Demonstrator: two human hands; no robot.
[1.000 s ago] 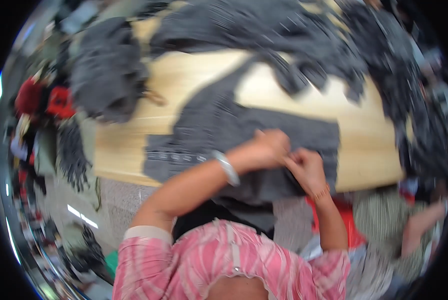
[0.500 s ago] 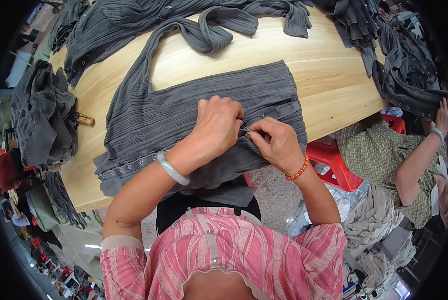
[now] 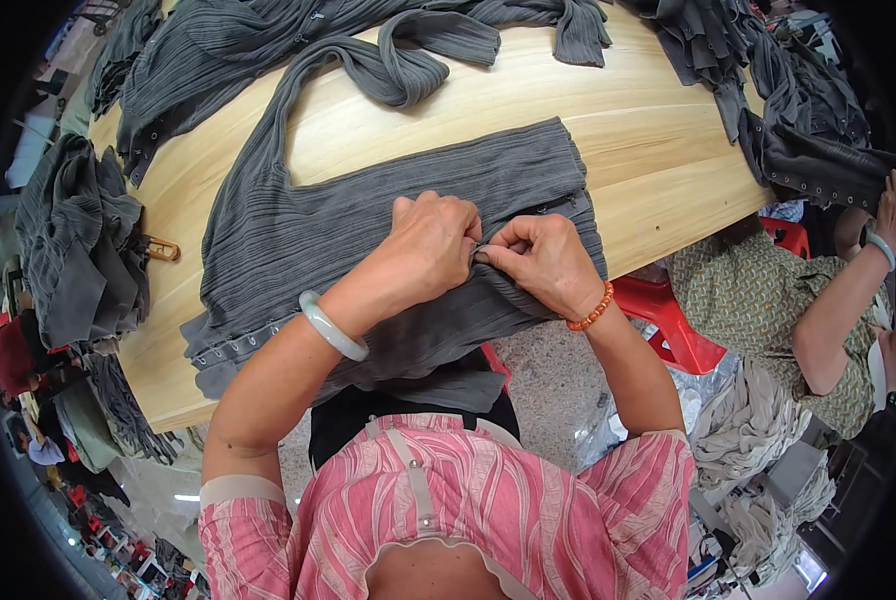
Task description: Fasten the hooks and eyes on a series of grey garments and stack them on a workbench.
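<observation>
A dark grey ribbed cardigan lies across the table in front of me, one sleeve stretched up toward the far side. Small metal hooks run along its front band, visible at the lower left. My left hand is closed on the band near the middle, its fingertips partly hidden behind the knuckles. Right beside it, my right hand pinches the cardigan's edge between thumb and forefinger. The fingertips of both hands nearly meet, and whatever small fastener lies between them is too hidden to make out.
More grey garments lie along the far edge and hang at the left. A wooden-coloured clip sits by the left pile. At the right, a co-worker's hand holds an eyeleted grey garment, near a red stool.
My right hand has moved slightly left and up, closer to my left. Cardigan fabric now covers most of the hooks that showed on the right part of the band.
</observation>
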